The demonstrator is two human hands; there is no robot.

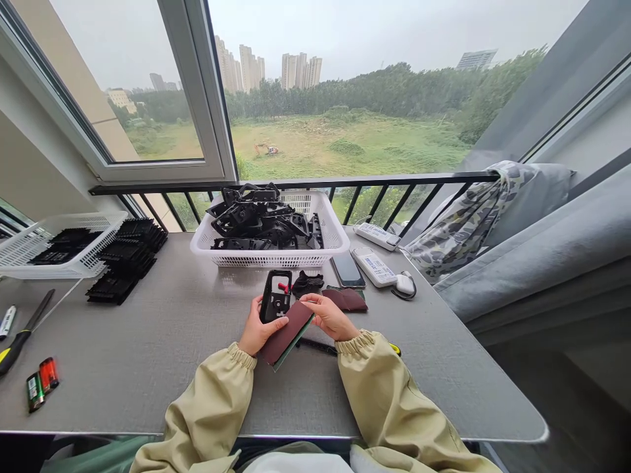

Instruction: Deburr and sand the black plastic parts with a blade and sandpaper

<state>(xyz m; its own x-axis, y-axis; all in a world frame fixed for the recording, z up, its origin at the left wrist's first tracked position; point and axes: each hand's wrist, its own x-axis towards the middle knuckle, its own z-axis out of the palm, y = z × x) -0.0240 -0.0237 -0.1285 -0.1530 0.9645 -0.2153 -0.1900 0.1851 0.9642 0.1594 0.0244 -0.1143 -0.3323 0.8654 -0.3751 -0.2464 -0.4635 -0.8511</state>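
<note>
Between my hands is a folded piece of brown sandpaper [288, 334] with a green back, tilted above the table. My left hand [259, 330] lays its thumb over the sandpaper, and its fingers rest against a black plastic frame [275, 299] behind it; most of these fingers are hidden. With closed fingers my right hand [330, 317] pinches the sandpaper's upper right corner. A small red piece [283, 287] shows at the frame. Just beyond lie a crumpled black cloth [307, 283] and more folded sandpaper [346, 300]. Under my right wrist is a partly hidden black tool [318, 345].
A white basket [270, 258] heaped with black plastic parts stands at the back. Left are stacked black parts [128, 259], another white basket [93, 266], a yellow-black knife [20, 341] and batteries [43, 383]. A phone [348, 270] and white power strips [373, 266] lie right.
</note>
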